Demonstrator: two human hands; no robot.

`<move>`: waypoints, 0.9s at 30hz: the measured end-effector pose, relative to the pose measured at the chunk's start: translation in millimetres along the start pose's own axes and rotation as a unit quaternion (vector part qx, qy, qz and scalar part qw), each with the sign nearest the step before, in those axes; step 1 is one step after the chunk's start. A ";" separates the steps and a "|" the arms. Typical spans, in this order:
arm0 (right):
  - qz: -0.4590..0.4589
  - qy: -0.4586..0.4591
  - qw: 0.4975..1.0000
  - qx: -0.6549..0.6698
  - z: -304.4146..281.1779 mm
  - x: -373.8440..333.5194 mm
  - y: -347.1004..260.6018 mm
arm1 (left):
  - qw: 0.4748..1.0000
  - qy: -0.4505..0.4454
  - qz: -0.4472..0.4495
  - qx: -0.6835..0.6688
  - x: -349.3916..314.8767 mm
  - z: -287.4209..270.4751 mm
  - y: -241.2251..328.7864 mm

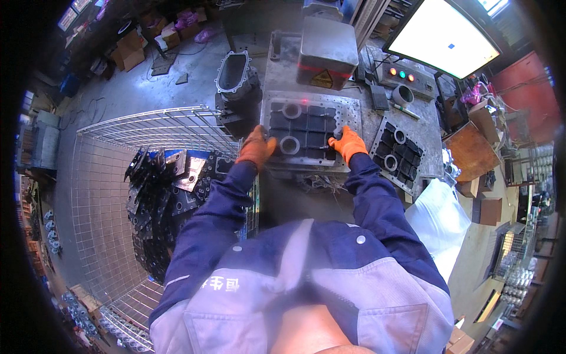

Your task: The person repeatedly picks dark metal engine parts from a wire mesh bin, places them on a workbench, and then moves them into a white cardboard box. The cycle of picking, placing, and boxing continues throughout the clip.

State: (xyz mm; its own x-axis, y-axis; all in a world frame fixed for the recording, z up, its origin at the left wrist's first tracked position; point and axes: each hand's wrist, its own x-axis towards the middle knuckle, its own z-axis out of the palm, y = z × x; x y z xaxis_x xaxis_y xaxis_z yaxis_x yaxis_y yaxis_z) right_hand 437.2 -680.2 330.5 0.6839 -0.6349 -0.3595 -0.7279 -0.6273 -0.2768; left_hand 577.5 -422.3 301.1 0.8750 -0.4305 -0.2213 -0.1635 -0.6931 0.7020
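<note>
A flat, dark ribbed metal cover plate (303,131) with two round raised openings lies on a perforated metal bed (354,109). My left hand (256,148), in an orange glove, holds its left edge near the front corner, thumb toward the plate. On the opposite side my right hand (349,144), gloved the same way, grips the right edge with the thumb over the rim. The fingertips of both hands are partly hidden. Right of my right hand, a similar ribbed plate (398,154) rests at a slant on the table. Small red light spots show at the held plate's far edge.
Behind the bed stands a grey boxy machine head (328,50) with a warning triangle. Coloured buttons sit on a control box (407,75) below a bright monitor (445,38). At left, a wire cage (94,177) holds many dark plates (156,206); a hollow casting (234,74) stands beyond.
</note>
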 end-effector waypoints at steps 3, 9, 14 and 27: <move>-0.011 0.018 0.999 0.029 5.0 -1.0 5.2 | 0.999 0.042 -0.023 0.017 -8.9 22.8 4.5; -0.039 0.029 0.997 0.057 14.6 3.5 14.9 | 0.992 0.063 -0.018 -0.108 -11.6 14.5 0.8; -0.043 0.039 0.996 0.067 21.4 6.5 15.6 | 0.967 0.021 -0.072 -0.242 -13.9 10.9 -7.1; -0.043 0.061 0.993 0.090 20.9 2.6 12.9 | 0.935 0.058 -0.084 -0.341 -12.3 12.7 -7.4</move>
State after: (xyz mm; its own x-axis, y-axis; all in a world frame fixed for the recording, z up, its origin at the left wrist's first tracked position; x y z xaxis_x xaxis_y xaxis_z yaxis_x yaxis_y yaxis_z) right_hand 428.6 -680.5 307.4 0.7369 -0.6394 -0.2193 -0.6558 -0.5975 -0.4614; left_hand 562.2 -419.3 289.9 0.9118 -0.2560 -0.3210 0.2752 -0.1992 0.9405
